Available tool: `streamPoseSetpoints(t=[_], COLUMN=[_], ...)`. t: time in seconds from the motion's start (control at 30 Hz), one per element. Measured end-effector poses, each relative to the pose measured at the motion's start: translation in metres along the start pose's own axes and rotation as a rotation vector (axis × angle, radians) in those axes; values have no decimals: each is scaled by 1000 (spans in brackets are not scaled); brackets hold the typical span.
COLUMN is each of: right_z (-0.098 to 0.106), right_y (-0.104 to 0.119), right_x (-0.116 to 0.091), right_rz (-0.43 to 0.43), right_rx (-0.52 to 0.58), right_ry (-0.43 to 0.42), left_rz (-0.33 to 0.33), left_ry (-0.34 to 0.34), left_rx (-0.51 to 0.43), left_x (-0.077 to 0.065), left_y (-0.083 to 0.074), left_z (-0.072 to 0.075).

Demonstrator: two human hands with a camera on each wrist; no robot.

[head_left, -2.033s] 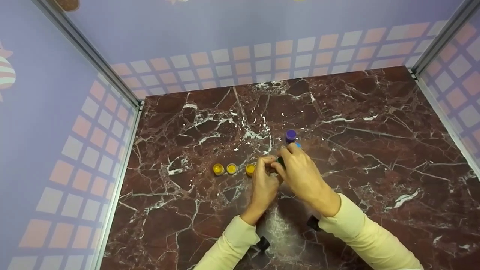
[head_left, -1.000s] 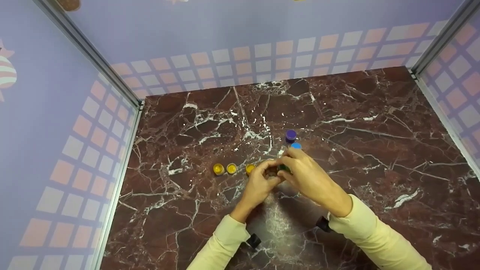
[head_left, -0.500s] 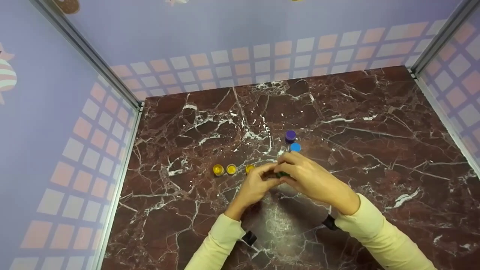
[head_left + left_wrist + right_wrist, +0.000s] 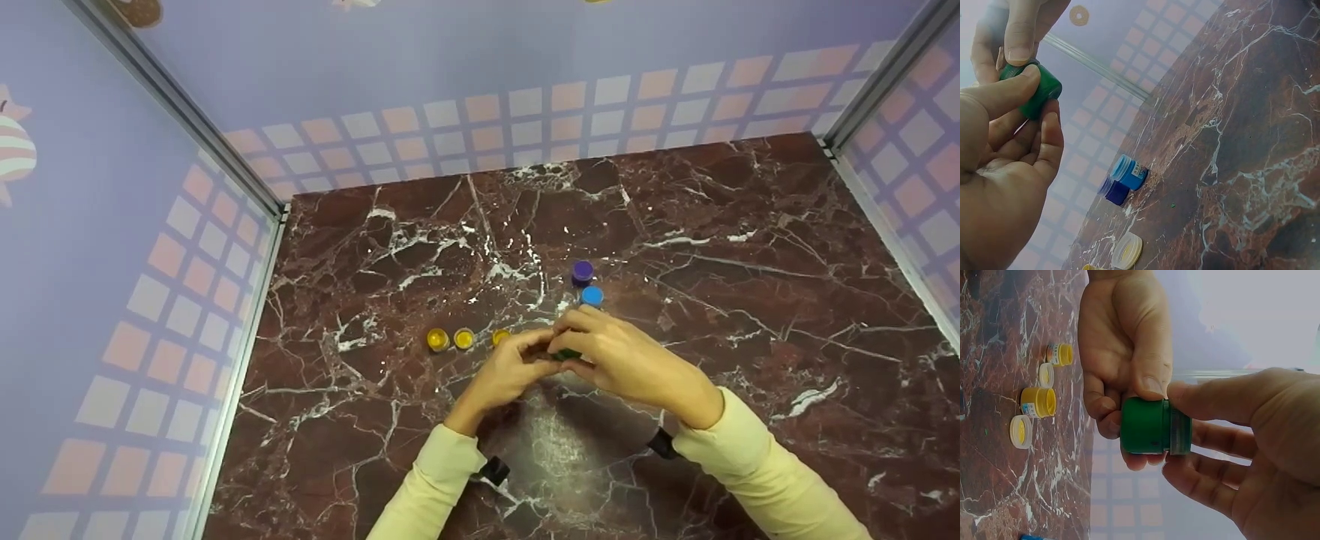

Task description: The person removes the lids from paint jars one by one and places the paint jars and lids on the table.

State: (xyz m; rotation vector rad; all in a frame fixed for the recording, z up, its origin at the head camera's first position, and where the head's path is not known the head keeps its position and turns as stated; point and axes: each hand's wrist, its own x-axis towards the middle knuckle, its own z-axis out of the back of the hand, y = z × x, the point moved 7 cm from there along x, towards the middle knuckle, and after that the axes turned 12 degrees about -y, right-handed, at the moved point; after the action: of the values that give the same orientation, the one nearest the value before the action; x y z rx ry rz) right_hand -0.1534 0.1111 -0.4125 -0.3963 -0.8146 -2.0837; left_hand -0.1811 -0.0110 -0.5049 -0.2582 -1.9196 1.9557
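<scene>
Gripping the green plastic jar [image 4: 1143,426] by its body, the left hand [image 4: 502,375] meets the right hand [image 4: 630,360], which pinches the transparent plastic lid [image 4: 1180,430]; both hands are equally near. In the right wrist view, the long axis runs nine to three o'clock, lid at three. From above, the round blue plastic jar [image 4: 592,296] and the round purple plastic jar [image 4: 583,271] stand toward one o'clock, two open yellow plastic jars [image 4: 437,340] toward nine, the nearer one partly covered by the left hand.

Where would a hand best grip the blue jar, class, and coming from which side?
Probably pinch the blue jar left and right on its body, coming from above: it stands upright, and in the head view the purple jar sits close on its far side.
</scene>
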Motion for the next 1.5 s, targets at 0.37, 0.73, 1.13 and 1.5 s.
streamPoseSetpoints(t=[0.37,0.73,1.13,1.5], right_z=[0,13,12,2], right_y=[-5,-23,-29,-12], right_x=[-3,1,4,14], right_rz=[-74,-374,-589,-460], right_rx=[-13,-2,-66,-270], right_ry=[-37,-260,-348,-389], left_rz=[41,45,11,-125], left_ry=[-56,-202,-476,-611], left_rx=[8,-113,-132,-36], left_x=[-2,1,2,0], left_y=[3,2,3,0], left_z=[1,0,-3,-10])
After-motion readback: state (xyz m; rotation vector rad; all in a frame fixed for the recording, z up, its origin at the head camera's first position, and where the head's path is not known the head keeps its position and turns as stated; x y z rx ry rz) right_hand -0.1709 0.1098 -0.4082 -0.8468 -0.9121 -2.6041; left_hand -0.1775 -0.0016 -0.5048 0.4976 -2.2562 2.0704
